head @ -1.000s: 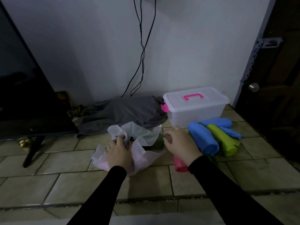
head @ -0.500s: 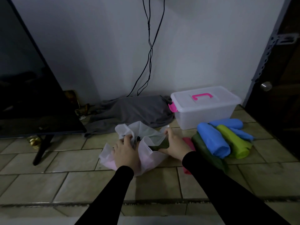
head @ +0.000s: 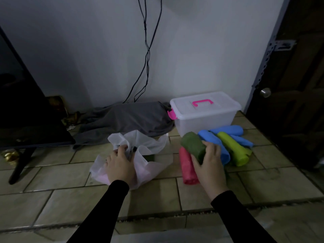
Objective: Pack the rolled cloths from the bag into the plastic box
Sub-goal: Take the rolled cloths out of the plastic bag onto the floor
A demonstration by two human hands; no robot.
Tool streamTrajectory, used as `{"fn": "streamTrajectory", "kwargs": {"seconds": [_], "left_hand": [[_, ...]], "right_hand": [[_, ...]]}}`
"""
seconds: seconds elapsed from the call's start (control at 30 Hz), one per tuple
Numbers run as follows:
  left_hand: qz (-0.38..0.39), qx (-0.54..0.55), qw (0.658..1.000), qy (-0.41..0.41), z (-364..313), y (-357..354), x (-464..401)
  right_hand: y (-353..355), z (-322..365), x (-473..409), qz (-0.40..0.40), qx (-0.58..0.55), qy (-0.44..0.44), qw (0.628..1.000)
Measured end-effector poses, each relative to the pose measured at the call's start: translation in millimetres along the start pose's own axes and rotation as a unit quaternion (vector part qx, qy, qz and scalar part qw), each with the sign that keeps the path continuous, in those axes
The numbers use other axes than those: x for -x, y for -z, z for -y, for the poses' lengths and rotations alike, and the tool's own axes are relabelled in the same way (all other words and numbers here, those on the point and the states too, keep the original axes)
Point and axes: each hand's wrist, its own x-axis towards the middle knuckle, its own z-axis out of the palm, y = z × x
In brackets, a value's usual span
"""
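Tiled floor (head: 52, 174): L hand (head: 121, 165) grips bag (head: 150, 165), R hand (head: 210, 165) holds green roll (head: 192, 146).

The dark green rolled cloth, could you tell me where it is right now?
The right hand holds the dark green rolled cloth right of the bag, over the red roll.

Tiled floor (head: 57, 176) by the wall: white bag (head: 149, 146), lidded plastic box (head: 205, 118), rolled cloths (head: 228, 146), grey cloth (head: 129, 120), television stand (head: 19, 165).

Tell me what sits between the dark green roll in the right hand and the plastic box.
Head view: nothing. Only bare floor tile separates the dark green roll, gripped by the right hand, from the lidded plastic box. The blue rolls lie off to the right.
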Motion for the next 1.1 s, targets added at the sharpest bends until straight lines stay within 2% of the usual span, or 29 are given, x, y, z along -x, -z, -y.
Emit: {"fn": "streamTrajectory", "kwargs": {"seconds": [0.07,0.13,0.2,0.27,0.37,0.43,0.5,0.57,0.67,0.77,0.83,0.97,1.1], "left_hand": [[-0.002,0.000,1.000,0.002,1,1,1],[-0.003,0.000,1.000,-0.003,0,2,2],[-0.003,0.001,1.000,-0.003,0,3,3],[-0.002,0.005,1.000,-0.002,0,5,4],[-0.001,0.015,1.000,-0.005,1,8,4],[0.004,0.029,1.000,0.000,2,8,4],[0.010,0.044,0.999,0.000,3,7,3],[0.019,0.057,0.998,-0.002,4,8,1],[0.032,0.062,0.998,-0.005,9,12,0],[0.070,0.099,0.993,0.016,14,16,-5],[0.079,0.112,0.990,0.024,16,17,-11],[0.036,0.092,0.995,0.023,11,18,-11],[0.002,0.082,0.996,0.019,9,15,-4]], "right_hand": [[0,-6,6,0.002,0.114,-0.012,0.993],[3,-4,12,0.044,0.194,-0.044,0.979],[5,1,14,0.095,0.235,-0.071,0.965],[7,6,12,0.098,0.246,-0.061,0.962],[5,21,7,0.052,0.206,0.028,0.977],[-5,30,2,0.041,0.120,0.108,0.986],[-15,44,-3,0.124,0.004,0.145,0.982],[-27,52,-4,0.239,-0.066,0.159,0.956],[-37,60,6,0.340,-0.124,0.149,0.920],[-46,57,14,0.399,-0.142,0.098,0.901],[-51,54,11,0.393,-0.134,0.078,0.906],[-54,59,1,0.352,-0.141,0.056,0.924],[-64,67,-4,0.387,-0.111,0.020,0.915]]}}
